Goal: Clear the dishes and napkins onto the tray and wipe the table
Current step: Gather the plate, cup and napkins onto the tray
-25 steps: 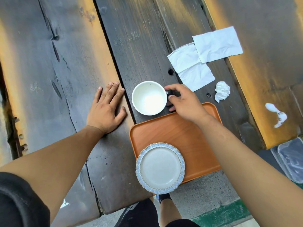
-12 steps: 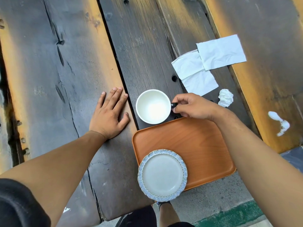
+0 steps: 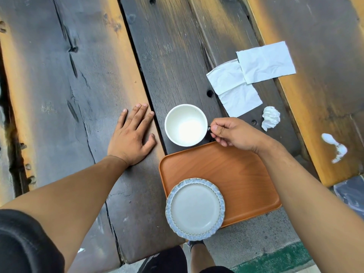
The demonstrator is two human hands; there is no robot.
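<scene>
My right hand [image 3: 234, 133] pinched the white cup [image 3: 186, 125] by its dark handle, on the worktop [image 3: 78, 75] just beyond the tray [image 3: 236, 174] rim; tray lay toward me. Left hand [image 3: 131, 134] flat, fingers straight, on wood.

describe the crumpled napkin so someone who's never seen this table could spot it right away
Start at the orange tray on the wooden table. Beyond its far right corner, past the right hand on the white cup, lies the crumpled napkin. It is balled into a small white wad, unlike the two flat napkins just beyond it.
</scene>
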